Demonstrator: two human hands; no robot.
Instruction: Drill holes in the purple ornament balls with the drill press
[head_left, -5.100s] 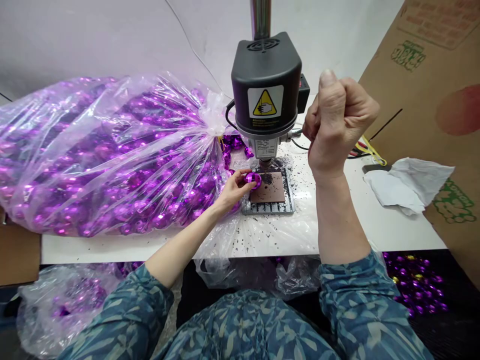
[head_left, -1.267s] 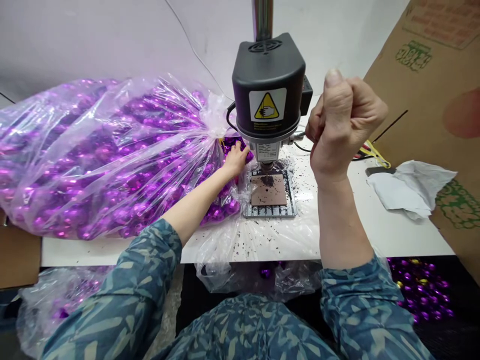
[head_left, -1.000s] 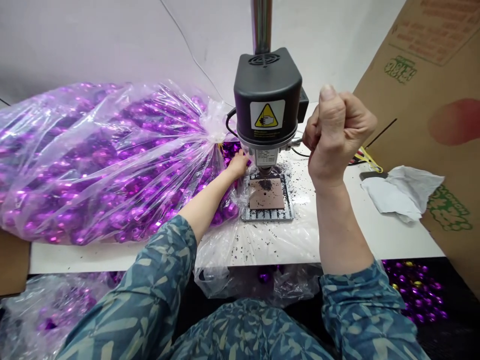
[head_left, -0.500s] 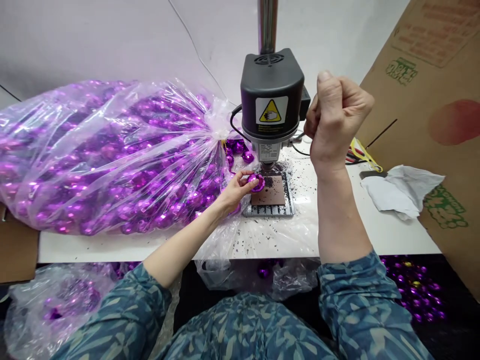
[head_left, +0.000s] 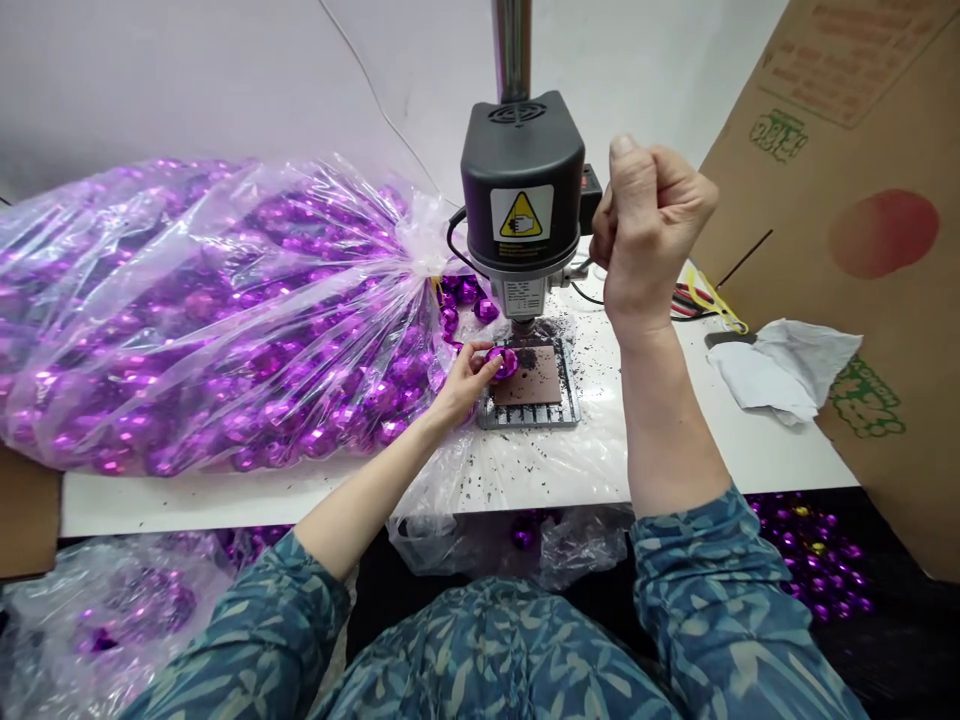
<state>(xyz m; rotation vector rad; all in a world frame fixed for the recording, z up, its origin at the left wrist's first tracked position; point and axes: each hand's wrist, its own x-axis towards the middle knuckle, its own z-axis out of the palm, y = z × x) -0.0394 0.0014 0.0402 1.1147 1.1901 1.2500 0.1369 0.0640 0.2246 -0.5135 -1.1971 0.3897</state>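
Pinched between the thumb and fingers of my left hand (head_left: 466,384) is a shiny purple ball (head_left: 502,363), over the left part of a brown board (head_left: 536,378). The board lies on the slotted metal base (head_left: 529,415) of a black drill press (head_left: 523,150). Dark chips lie on and around the base. My right hand (head_left: 651,225) is raised in a fist at the right of the machine's head, wrapped round its lever (head_left: 581,268), of which only a short piece shows.
At the left a big clear bag (head_left: 225,320) of purple balls covers much of the white table (head_left: 787,460). Loose purple balls (head_left: 466,292) lie behind my left hand. White paper (head_left: 780,370) and a large cardboard box (head_left: 877,240) are at the right.
The whole view has shifted, so things appear slightly further left. Both hands keep their holds, with the purple ball still at the board's left part.
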